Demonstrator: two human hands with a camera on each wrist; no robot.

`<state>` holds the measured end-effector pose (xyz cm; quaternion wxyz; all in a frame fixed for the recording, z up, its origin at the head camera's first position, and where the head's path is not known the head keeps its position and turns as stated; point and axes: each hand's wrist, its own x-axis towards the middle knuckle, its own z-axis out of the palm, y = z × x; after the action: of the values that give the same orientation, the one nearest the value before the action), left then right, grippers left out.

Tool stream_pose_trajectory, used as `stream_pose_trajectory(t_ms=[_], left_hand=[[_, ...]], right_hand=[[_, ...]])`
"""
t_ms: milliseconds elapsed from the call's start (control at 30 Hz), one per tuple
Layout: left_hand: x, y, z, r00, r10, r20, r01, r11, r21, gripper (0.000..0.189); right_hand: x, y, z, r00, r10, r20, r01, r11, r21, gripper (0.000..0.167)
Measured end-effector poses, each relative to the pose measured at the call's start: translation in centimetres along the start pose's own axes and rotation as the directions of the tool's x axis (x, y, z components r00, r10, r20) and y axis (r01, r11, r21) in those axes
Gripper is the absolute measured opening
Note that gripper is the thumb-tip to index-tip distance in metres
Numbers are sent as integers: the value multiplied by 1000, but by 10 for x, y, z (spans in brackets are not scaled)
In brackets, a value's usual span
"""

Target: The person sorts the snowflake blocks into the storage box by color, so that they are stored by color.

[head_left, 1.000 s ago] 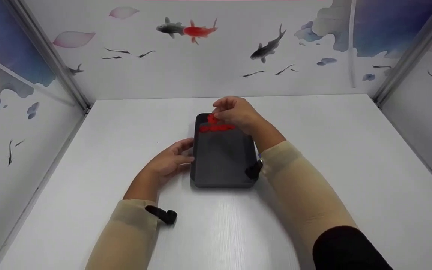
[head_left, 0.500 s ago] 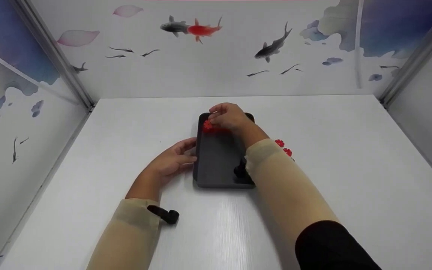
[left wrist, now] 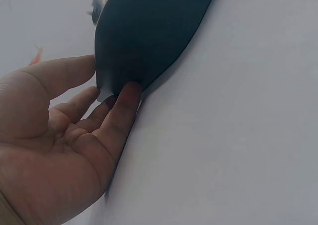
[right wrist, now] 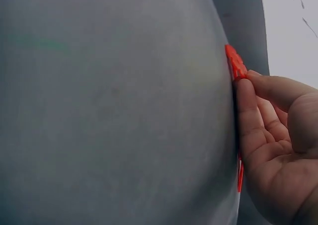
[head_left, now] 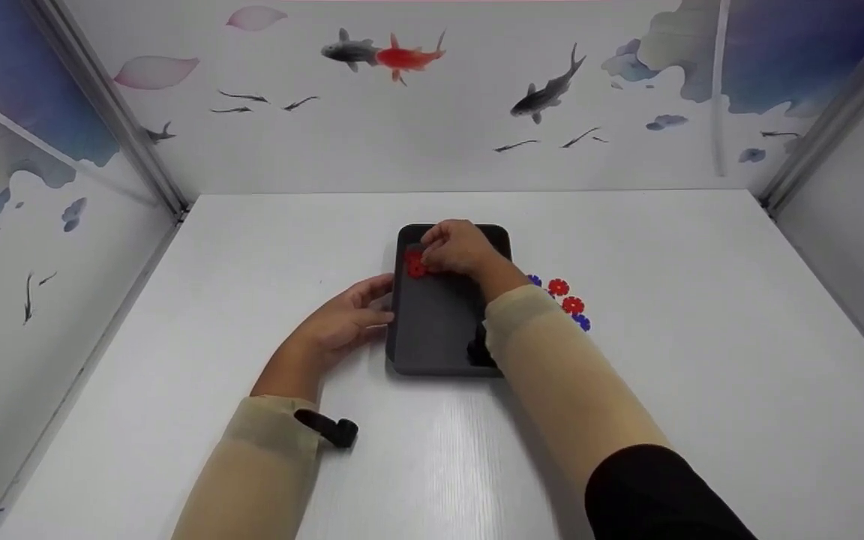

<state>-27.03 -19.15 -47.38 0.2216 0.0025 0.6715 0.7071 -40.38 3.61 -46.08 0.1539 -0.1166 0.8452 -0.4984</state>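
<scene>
Near the far end of the dark tray, a red flower.
Only the head view shows other red and blue flowers on the table. The right wrist view shows the right hand pinching the red flower between thumb and finger. The left hand, fingers loosely apart, touches the tray's side.

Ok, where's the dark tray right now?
In the head view, the dark tray sits centrally on the white table, left hand against its left edge, right hand over its far part, with red and blue flower-shaped pieces to its right.
</scene>
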Motion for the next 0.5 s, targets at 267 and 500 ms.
stream_pose_trajectory(t_ms=[267,500], left_hand=[[1,-1,-1,1000,6,6,-6,1000,-12,73],[1,-1,-1,1000,7,9,-7,1000,-11,73]], right_hand=[[-1,-4,2,999,-5,-51,-1,993,-117,32],[-2,-14,-1,999,-38,-38,44,984,171,33]])
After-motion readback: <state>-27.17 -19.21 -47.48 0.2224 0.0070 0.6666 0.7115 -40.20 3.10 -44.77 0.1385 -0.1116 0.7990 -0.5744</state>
